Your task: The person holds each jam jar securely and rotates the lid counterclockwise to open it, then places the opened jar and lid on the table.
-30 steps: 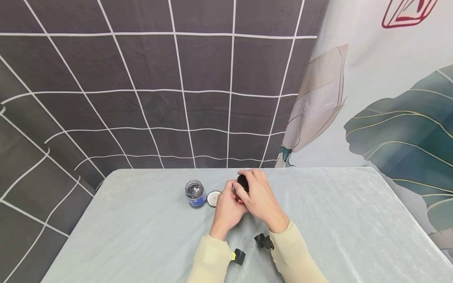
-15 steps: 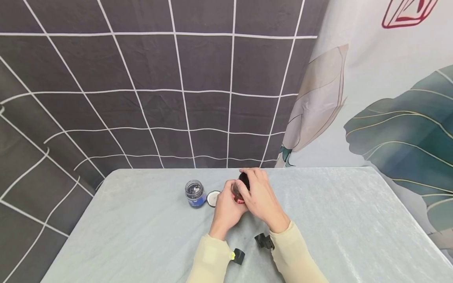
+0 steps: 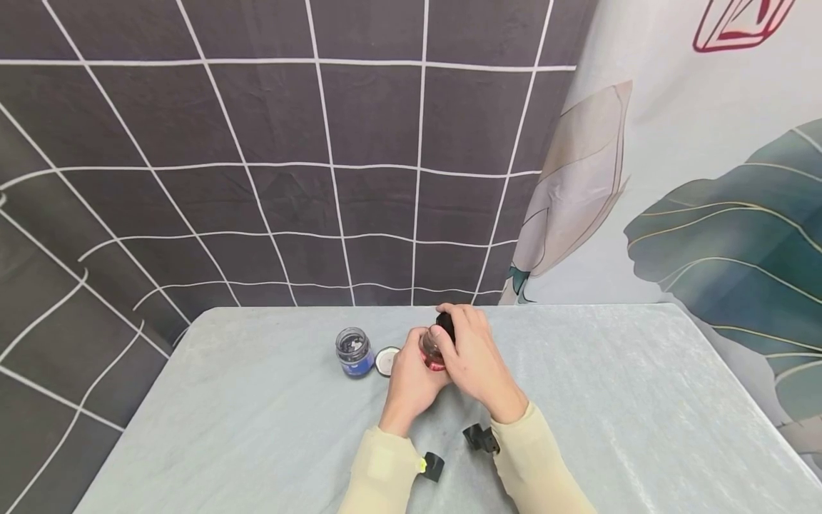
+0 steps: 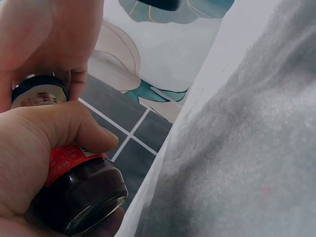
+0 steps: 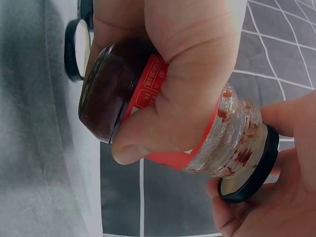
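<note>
A glass jar (image 5: 232, 133) with a red label and dark contents is gripped by my left hand (image 3: 412, 378), fingers and thumb wrapped round its label. It is tilted above the table, and reddish-brown smears mark the glass near its mouth. My right hand (image 3: 477, 357) holds a black lid (image 5: 257, 177) by its edge. In the right wrist view the lid sits at an angle right at the jar's mouth, its pale inside partly showing. The jar's dark base (image 4: 84, 192) shows below my left thumb in the left wrist view.
An uncovered glass jar (image 3: 354, 360) with a blue label stands on the grey cloth-covered table (image 3: 257, 428), left of my hands. Beside it lies a lid (image 3: 386, 360), white inside facing up. A dark gridded curtain (image 3: 359, 200) hangs behind the table.
My right hand and the black lid have shifted slightly right, and the lid has tipped, so more of the jar's glass neck shows. My left hand has stayed nearly still.
</note>
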{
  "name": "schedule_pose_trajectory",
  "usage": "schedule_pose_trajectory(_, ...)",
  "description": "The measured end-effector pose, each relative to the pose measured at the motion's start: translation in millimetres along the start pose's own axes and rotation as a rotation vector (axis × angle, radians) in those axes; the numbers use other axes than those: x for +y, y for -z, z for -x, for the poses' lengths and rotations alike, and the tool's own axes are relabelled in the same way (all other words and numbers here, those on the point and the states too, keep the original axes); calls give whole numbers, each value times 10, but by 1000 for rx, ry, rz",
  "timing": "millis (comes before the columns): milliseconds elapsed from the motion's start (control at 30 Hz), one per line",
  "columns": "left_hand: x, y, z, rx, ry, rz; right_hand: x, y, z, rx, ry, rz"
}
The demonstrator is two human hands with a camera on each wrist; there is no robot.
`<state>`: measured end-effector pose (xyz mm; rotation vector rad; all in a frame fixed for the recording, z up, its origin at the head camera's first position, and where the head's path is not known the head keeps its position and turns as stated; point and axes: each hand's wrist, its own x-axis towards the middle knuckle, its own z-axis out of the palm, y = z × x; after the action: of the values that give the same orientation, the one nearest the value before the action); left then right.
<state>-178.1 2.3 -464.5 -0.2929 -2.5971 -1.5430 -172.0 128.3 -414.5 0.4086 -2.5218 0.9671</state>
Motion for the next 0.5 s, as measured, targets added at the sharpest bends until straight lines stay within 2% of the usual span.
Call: schedule_pose_trajectory(500, 1, 8, 3, -5, 20, 14, 14, 18, -4, 25, 11, -12)
